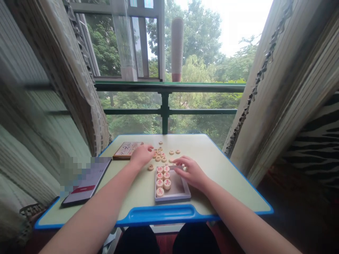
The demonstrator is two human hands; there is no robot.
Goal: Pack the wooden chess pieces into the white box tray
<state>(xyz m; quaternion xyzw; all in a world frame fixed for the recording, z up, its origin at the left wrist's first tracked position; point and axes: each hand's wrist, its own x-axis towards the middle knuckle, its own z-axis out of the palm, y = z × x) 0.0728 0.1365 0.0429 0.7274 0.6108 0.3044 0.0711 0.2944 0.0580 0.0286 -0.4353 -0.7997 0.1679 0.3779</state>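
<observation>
My left hand [142, 155] hovers at the left side of a loose pile of Chinese chess pieces [158, 158], fingers loosely bent and apart, with no piece visible in it. Over the far right part of a shallow open box [173, 198] is my right hand [189, 171], its fingers spread and holding nothing visible. Beneath its fingertips a pale piece [171, 160] is partly covered. Inside the box, red-marked pieces [159, 183] lie face up in two columns on the left; the right part shows bare bottom. Another piece [166, 164] is at the box's far edge.
A brown-edged box lid [126, 149] with printed writing lies left of the pile. Nearer me on the left is a dark-edged tablet [91, 180]. The pale table [222, 183] has a blue rim and front tray [162, 213]. Curtains [254, 88] and a green railing [165, 102] stand beyond.
</observation>
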